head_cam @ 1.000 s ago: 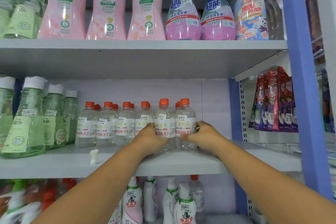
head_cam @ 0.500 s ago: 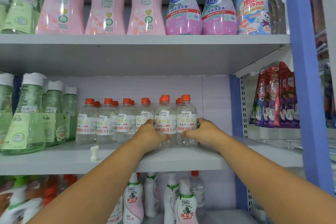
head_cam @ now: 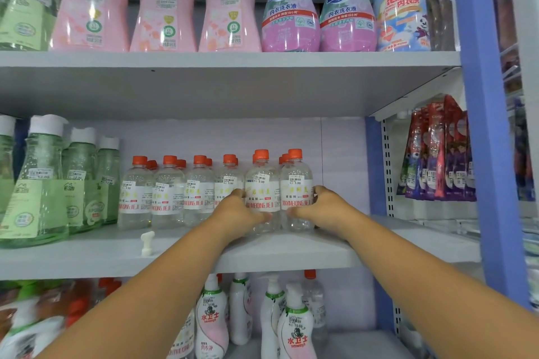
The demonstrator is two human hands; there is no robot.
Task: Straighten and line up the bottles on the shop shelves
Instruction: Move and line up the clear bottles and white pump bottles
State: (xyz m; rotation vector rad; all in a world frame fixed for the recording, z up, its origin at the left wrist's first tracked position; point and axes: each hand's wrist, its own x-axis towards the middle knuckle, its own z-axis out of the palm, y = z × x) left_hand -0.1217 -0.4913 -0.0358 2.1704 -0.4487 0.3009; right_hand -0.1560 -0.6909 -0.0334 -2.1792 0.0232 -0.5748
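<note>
Little shifted since a moment ago: left hand (head_cam: 237, 210) and right hand (head_cam: 322, 208) remain curled in a grip round two orange-capped clear bottles (head_cam: 262, 192) at right end of middle shelf (head_cam: 291, 253), pair upright, slightly forward of the row, alignment unfinished.

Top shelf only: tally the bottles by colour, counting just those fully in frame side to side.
Pale pink bottles with green labels: 3
Teal-topped bottles with pink bases: 2
White pump bottle with blue cartoon label: 1
Total: 6
The green bottles at the left edge are cropped, so not counted.
</note>
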